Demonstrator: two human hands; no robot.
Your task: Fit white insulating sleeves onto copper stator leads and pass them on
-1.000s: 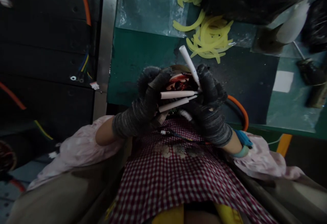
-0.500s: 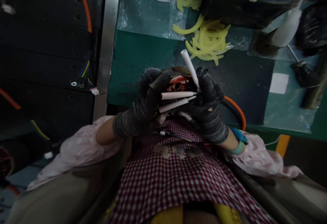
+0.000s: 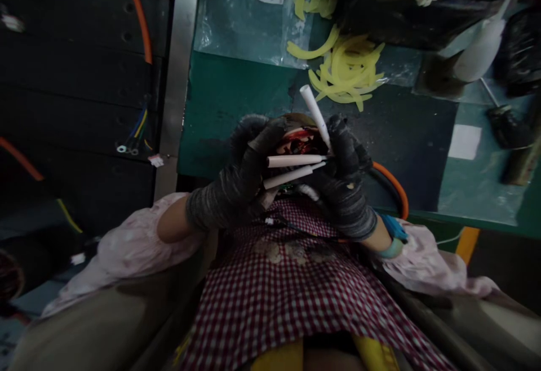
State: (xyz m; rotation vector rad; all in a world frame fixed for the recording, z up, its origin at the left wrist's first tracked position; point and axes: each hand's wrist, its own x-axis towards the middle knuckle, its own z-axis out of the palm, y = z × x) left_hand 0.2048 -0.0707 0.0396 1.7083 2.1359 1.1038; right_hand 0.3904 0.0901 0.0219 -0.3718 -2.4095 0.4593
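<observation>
A round motor stator (image 3: pixel 301 141) with reddish copper windings sits at the table's front edge, between my two gloved hands. My left hand (image 3: pixel 245 162) wraps around its left side, fingers closed on the rim. On the other side my right hand (image 3: pixel 347 176) is closed, its thumb and fingers by the ends of several white sleeves. One white sleeve (image 3: pixel 315 113) points up and away; a second sleeve (image 3: pixel 292 160) and a third sleeve (image 3: pixel 288 177) lie across the stator's opening toward the left. The right fingertips are partly hidden, as is the stator's lower part.
Curved yellow strips (image 3: pixel 349 72) lie beyond the stator, near a clear plastic bag (image 3: pixel 236 27). A white bottle (image 3: pixel 480 49) and a dark-handled tool (image 3: pixel 509 126) are at right. An orange cable (image 3: pixel 393 185) runs out beside my right hand. Black conveyor slats (image 3: pixel 76 72) carry another cable at left.
The view has shifted slightly, and items on the table sit a little lower in it. My hands keep nearly the same hold on the stator and sleeves. The left-hand cables have shifted slightly.
</observation>
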